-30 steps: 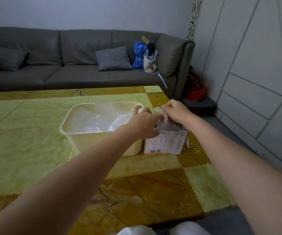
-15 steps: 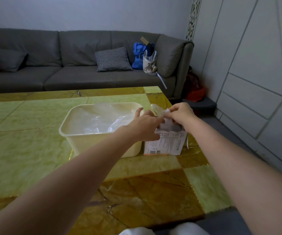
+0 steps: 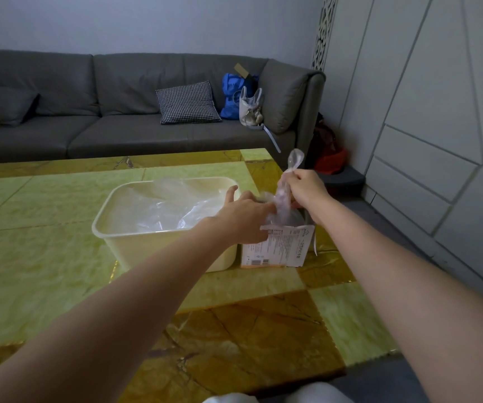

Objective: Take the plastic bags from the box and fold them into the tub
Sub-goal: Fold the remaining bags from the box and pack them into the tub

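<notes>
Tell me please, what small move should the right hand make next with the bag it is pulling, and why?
Probably keep lifting until the bag comes free. The right hand pinches the plastic bag near its top, but the bag's lower part is inside the box. The left hand rests at the box's opening and seems to steady it. The tub stands just left, ready for folding.

A clear plastic bag rises in a twisted strand out of the open top of the small white printed box — its tip sticks up. Just beside the box stands the cream tub, upright, holding crumpled clear bags.
</notes>
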### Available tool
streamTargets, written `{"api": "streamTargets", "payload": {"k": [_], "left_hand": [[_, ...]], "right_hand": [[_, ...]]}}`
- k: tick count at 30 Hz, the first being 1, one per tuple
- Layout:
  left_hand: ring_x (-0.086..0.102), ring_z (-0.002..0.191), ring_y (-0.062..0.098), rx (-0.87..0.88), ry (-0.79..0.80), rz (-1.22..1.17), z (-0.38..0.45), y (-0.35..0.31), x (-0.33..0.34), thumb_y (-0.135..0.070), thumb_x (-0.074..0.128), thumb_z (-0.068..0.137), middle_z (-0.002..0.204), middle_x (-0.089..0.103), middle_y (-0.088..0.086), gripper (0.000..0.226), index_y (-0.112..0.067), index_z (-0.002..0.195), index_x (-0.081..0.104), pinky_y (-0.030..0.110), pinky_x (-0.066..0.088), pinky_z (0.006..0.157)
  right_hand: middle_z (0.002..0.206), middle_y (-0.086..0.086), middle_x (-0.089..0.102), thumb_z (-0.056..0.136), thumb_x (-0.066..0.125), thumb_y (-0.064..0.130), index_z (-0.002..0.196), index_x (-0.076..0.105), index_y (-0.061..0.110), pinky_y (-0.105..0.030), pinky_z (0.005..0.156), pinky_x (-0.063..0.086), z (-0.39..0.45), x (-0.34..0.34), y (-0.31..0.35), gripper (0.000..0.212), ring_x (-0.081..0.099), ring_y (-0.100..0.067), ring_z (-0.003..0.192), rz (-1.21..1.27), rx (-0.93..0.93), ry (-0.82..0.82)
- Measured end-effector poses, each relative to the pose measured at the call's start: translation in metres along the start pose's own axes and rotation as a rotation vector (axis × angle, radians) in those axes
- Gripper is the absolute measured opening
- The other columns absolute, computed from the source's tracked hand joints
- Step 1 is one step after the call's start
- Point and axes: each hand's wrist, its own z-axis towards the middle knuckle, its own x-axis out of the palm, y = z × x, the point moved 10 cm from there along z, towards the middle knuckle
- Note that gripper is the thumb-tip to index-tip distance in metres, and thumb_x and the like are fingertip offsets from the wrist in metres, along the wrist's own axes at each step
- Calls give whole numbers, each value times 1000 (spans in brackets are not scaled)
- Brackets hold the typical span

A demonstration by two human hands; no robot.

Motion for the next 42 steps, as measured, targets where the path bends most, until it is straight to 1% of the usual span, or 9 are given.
{"api": "streamTargets", "payload": {"k": [6,9,13,22,27,31,35,39,42], "left_hand": [[23,136,25,23,103,83,3,-5,11,-33,53,90,134,50,-1,39,-28,128,52,59,-3,110],[25,136,26,26,147,101,5,-8,16,-32,54,89,133,50,0,44,-26,132,48,58,-3,111],[23,137,25,36,171,84,7,-11,16,-35,53,89,134,47,1,46,-26,133,45,58,-3,112],[58,98,14,-384,-457,-754,-24,80,-57,-34,66,83,111,64,3,34,-14,109,60,33,49,86],[56,99,18,-528,-378,-1310,-27,82,-45,-34,73,76,132,49,7,76,-12,137,34,29,49,77],[50,66,9,-520,-468,-1659,-31,91,-48,-25,67,83,95,61,2,43,-11,121,53,20,46,57],[53,59,7,-512,-491,-1770,-38,96,-48,-18,61,89,82,60,0,7,-13,91,57,14,44,45],[66,59,7,-530,-561,-1846,-46,104,-48,-19,52,95,91,59,1,14,-10,104,50,14,48,45],[66,53,6,-472,-538,-1832,-49,104,-52,-16,50,95,93,63,3,19,-7,112,46,15,47,44]], "right_hand": [[85,-8,60,102,34,28,101,63,6,-32,77,46,1,-33,8,37,59,-25,87,227,-11,-244],[98,-13,65,102,34,29,105,63,7,-40,91,51,1,-37,13,37,62,-27,96,373,-3,-288],[73,-3,59,103,34,24,73,53,19,-40,88,53,0,-34,26,36,60,-23,83,568,-28,-275],[106,-13,64,101,36,27,105,62,10,-41,81,56,-1,-27,52,31,63,-27,97,694,-53,-233],[97,-11,60,100,39,21,102,56,10,-26,50,49,-8,-26,81,21,59,-20,78,844,-87,-193],[90,-9,61,102,36,28,101,56,11,-28,56,52,-12,-25,85,26,60,-20,74,843,-66,-154],[71,-9,58,104,31,30,86,55,8,-24,46,50,-15,-15,60,37,56,-19,54,845,59,-155],[66,-10,55,100,34,16,75,54,5,-17,35,45,-19,-8,26,34,51,-19,50,648,235,-165],[73,-5,54,95,46,18,76,54,9,-29,53,54,-14,-22,22,22,51,-16,56,531,177,-269]]}}
